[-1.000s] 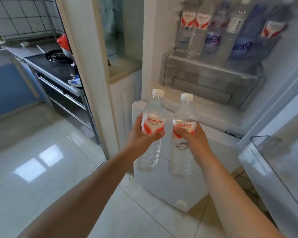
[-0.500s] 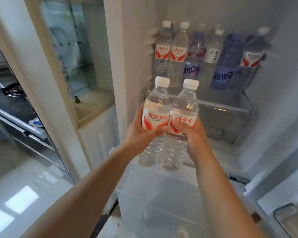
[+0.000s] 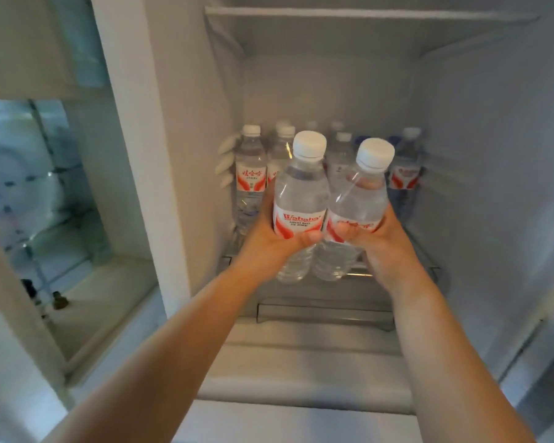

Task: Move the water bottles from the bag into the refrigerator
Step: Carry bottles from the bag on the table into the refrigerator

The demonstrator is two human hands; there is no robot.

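My left hand [image 3: 271, 239] grips a clear water bottle [image 3: 301, 193] with a white cap and a red-and-white label. My right hand [image 3: 383, 243] grips a second such bottle [image 3: 357, 199] right beside it, and the two bottles touch. Both are held upright in front of the open refrigerator [image 3: 480, 174], just before its shelf [image 3: 362, 271]. On that shelf stand several water bottles [image 3: 251, 174], partly hidden behind the two held ones. The bag is out of view.
An upper refrigerator shelf [image 3: 365, 17] spans the top of the compartment. Below the bottle shelf sits a clear drawer [image 3: 323, 311]. Left of the fridge wall [image 3: 141, 139] is a tiled window sill [image 3: 100, 302] with a small dark object on it.
Both hands have raised the two bottles and carried them closer to the fridge shelf. The view has swung up from the floor and the fridge's lower part to the inside of the compartment.
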